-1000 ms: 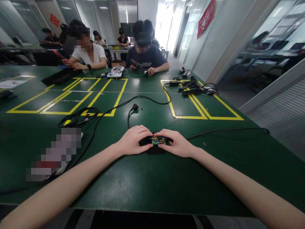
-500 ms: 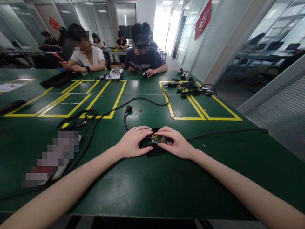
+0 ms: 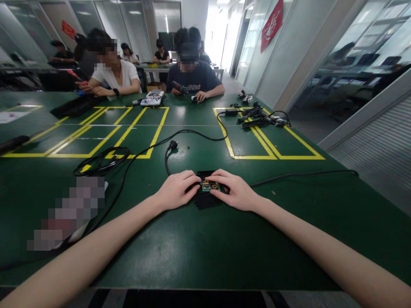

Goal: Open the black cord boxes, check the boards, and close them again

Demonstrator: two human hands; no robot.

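Note:
A small black device (image 3: 205,200) with a green circuit board (image 3: 209,186) showing in it lies on the green table (image 3: 199,248) in front of me. My left hand (image 3: 176,189) curls around the device's left side, its fingers bent over it. My right hand (image 3: 233,189) grips the right side, with the fingertips on the board. A thin black cable (image 3: 305,174) runs from under my right hand to the right.
A black power cord with a plug (image 3: 172,145) snakes across the middle. A coiled cable (image 3: 101,159) lies left, beside a blurred object (image 3: 69,214). Black adapters and cables (image 3: 260,117) sit far right inside yellow tape markings. Two people (image 3: 192,72) sit across the table.
My hands stay on the device. The black part above the circuit board now shows more, and my fingers have shifted slightly around it. The view has drifted a little.

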